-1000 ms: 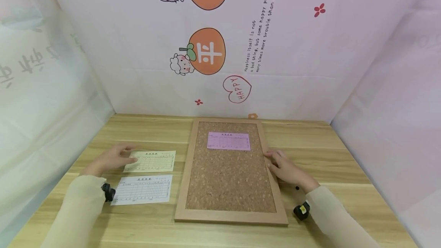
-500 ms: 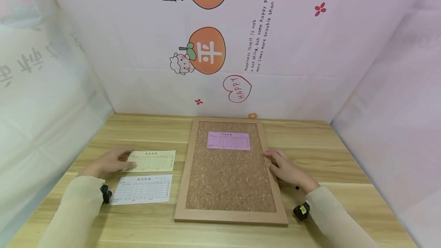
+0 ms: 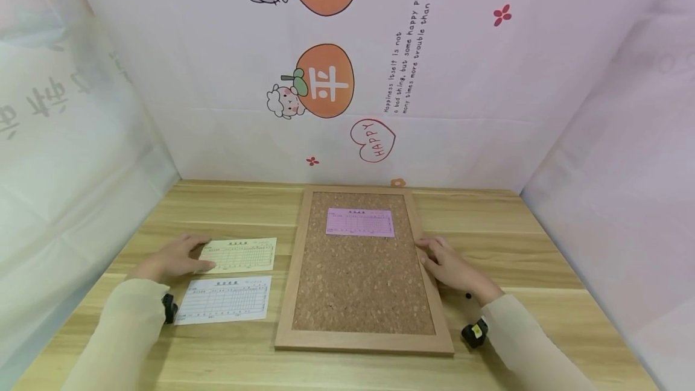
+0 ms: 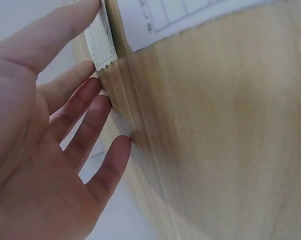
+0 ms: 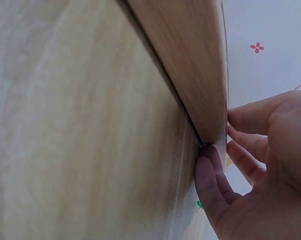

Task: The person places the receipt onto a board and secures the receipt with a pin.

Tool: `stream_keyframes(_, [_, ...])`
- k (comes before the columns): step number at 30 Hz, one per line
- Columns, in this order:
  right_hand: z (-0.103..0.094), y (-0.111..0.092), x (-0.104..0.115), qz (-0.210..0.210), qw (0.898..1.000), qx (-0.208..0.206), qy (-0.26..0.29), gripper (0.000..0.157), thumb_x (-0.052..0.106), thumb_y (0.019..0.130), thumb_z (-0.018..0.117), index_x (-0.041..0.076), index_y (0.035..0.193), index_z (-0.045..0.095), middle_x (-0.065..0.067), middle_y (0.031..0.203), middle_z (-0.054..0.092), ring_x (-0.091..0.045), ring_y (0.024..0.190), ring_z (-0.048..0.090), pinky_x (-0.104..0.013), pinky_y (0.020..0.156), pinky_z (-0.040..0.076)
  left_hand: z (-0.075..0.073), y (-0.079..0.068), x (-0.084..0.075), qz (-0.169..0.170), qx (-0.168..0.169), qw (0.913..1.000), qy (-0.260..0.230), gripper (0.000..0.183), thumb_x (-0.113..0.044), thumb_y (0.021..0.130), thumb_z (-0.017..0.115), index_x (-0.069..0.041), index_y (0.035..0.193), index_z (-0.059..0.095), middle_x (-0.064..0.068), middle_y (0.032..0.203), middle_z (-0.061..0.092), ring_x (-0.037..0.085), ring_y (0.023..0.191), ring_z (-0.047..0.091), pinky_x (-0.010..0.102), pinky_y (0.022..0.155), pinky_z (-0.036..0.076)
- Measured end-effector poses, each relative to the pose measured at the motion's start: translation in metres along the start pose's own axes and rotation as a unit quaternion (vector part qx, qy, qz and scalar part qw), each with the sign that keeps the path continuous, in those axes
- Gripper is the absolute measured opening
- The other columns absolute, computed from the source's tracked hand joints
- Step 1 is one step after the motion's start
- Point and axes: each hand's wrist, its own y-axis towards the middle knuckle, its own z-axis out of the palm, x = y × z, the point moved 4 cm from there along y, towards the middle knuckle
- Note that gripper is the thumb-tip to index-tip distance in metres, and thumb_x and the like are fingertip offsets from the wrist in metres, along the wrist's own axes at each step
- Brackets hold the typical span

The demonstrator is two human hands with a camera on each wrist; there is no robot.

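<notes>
Left grip [image 3: 172, 259], lower left of the head view: digits apart at the yellow slip [image 3: 241, 256]. Right grip [image 3: 452, 268], lower right: digits apart, touching the corkboard [image 3: 364, 285].

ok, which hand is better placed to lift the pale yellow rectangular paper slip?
Left, likely: the left hand is at the left end of the yellow slip; the right hand is across the wood-framed brown cork board, at its right edge.

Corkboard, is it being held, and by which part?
The right-hand grip touches the corkboard at its right frame side, roughly midway along; whether that's a real hold cannot be told.
</notes>
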Motion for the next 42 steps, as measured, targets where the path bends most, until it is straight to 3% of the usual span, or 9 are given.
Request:
stream_keyframes(21, [0.0005,0.0002,-0.0005,0.004,1.0,0.001,-0.007,0.041,0.008,0.107,0.045,-0.007,0.145,0.041,-0.028,0.144,0.033,-0.05,0.131,0.039,-0.061,0.102,0.039,0.0,0.0002,-0.0051,-0.005,-0.005,0.9997,-0.023,0.071,-0.03,0.09,0.077,0.011,0.139,0.047,0.04,0.141,0.035,0.06,0.127,0.034,0.071,0.1,0.031])
stream_keyframes(34, [-0.0001,-0.0001,0.0002,0.001,1.0,0.0,-0.007,0.04,0.008,0.107,0.045,-0.006,0.144,0.042,-0.028,0.143,0.034,-0.05,0.129,0.042,-0.06,0.101,0.041,0.0013,0.0054,-0.0034,-0.002,-0.017,0.9991,-0.038,0.059,-0.024,0.087,0.08,0.005,0.131,0.053,0.036,0.133,0.042,0.054,0.121,0.04,0.068,0.098,0.034])
stream_keyframes(42, [-0.0003,-0.0003,0.0003,-0.002,1.0,-0.002,-0.004,0.039,0.007,0.107,0.045,-0.007,0.143,0.042,-0.028,0.142,0.034,-0.051,0.129,0.041,-0.06,0.101,0.041,0.0027,0.0061,-0.0052,0.022,-0.003,0.9958,-0.089,0.054,-0.012,0.087,0.079,0.008,0.128,0.05,0.026,0.114,0.059,0.034,0.098,0.058,0.052,0.085,0.048])
